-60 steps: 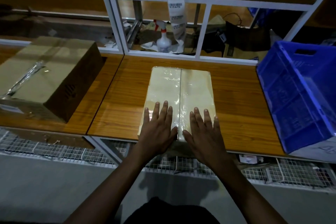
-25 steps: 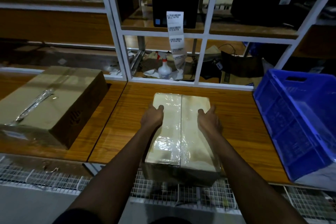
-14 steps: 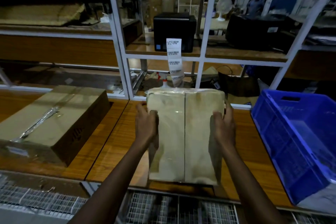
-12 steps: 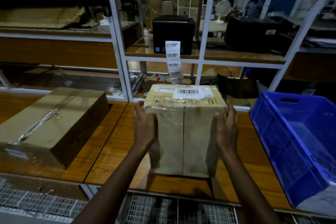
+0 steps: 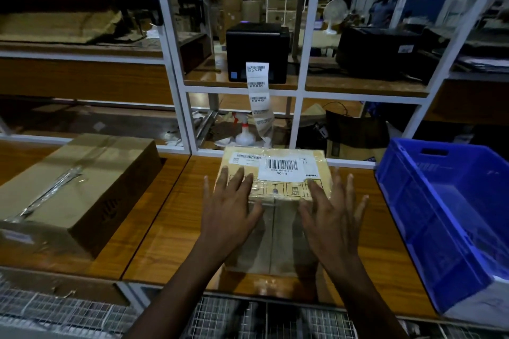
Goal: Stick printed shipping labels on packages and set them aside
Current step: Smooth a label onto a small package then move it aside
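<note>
A plastic-wrapped cardboard package stands upright on end on the wooden table. Its top face carries a white barcode label. My left hand has spread fingers over the package's top left edge. My right hand has spread fingers at the top right edge. Neither hand grips it. A black label printer sits on the shelf behind, with a strip of printed labels hanging from it.
A large brown cardboard box lies on the table at the left. A blue plastic crate stands at the right. A white shelf frame rises behind the table, with a spray bottle beyond it. Wire mesh runs below the front edge.
The package lay flat under my palms, then I gripped its sides and tipped it up on end. Now it stands upright and both hands have let go, fingers spread.
</note>
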Demonstrator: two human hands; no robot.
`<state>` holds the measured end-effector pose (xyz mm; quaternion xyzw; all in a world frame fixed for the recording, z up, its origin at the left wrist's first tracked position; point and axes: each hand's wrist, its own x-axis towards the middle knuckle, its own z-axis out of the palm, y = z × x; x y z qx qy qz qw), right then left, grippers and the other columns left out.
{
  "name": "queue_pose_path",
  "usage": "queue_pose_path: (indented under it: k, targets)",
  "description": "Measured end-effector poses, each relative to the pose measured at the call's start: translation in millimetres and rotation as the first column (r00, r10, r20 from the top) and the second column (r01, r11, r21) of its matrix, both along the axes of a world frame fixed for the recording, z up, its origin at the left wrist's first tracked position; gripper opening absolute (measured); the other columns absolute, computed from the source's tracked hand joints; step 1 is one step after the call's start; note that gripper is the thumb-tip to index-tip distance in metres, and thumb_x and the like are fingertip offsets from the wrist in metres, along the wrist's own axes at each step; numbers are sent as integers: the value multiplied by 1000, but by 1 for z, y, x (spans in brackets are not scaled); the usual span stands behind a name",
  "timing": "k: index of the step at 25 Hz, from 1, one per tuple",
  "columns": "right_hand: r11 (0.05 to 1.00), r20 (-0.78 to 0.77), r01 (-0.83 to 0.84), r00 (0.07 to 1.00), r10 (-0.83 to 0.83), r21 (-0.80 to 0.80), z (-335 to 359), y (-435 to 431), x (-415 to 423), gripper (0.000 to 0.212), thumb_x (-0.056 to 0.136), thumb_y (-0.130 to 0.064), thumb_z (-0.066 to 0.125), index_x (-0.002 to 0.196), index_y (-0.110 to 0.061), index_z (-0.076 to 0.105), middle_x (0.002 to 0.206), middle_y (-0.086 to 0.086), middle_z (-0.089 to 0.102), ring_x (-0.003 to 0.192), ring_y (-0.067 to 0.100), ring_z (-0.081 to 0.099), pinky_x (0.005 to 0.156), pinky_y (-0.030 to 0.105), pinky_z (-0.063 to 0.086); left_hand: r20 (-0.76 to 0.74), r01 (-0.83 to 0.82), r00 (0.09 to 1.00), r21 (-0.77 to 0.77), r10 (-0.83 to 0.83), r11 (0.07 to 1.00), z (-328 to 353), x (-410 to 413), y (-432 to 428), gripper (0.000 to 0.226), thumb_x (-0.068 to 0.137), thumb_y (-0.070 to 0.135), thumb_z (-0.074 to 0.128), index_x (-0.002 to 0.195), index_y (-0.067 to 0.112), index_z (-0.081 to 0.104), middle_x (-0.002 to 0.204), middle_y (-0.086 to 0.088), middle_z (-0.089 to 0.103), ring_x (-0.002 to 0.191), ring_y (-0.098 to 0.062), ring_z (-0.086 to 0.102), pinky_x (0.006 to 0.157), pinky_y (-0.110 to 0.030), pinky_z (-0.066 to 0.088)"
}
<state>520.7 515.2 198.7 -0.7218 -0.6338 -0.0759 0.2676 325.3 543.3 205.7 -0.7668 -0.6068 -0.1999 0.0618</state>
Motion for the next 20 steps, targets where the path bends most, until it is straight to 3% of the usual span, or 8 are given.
queue_pose_path:
  k: [3,7,13,15,20]
  targets:
    - [990,136,-135,981,141,-51,6,-1,-7,65,93,-57,23,140,-22,51,153,4,39,148,29,19,117,62,6,-92,40,995,-27,-42,999,-1,7,2,75,88,58,26,148,16,38,154,-5,38,145,-29,26,116,-57,13]
    - [982,183,-148,968,169,-120,3,3,-12,66,94,-57,25,140,-18,50,149,4,45,143,27,32,116,62,13,-139,57,988,-57,-64,997,3,6,7,81,86,63,22,150,14,35,155,-6,35,144,-29,29,116,-51,19]
    - [976,50,-149,986,159,-159,24,6,-16,75,90,-64,10,144,-24,45,153,-1,39,146,23,24,120,52,7,-125,63,989,-131,-79,989,15,5,5,86,83,65,5,153,19,25,160,-2,24,148,-25,17,118,-46,11]
    - [966,20,-154,987,162,-205,37,20,-14,70,94,-63,15,148,-24,38,157,-1,33,147,24,21,121,51,8,-63,63,995,-127,-72,990,25,7,16,87,81,64,3,152,20,28,159,-2,25,148,-25,18,117,-50,13]
    - [927,167,-131,966,199,-352,39,42,-13,69,98,-61,22,154,-20,23,162,0,18,150,27,10,120,52,8,-195,53,977,-184,-89,982,29,11,33,85,82,68,6,149,21,32,159,0,27,146,-29,22,112,-55,20]
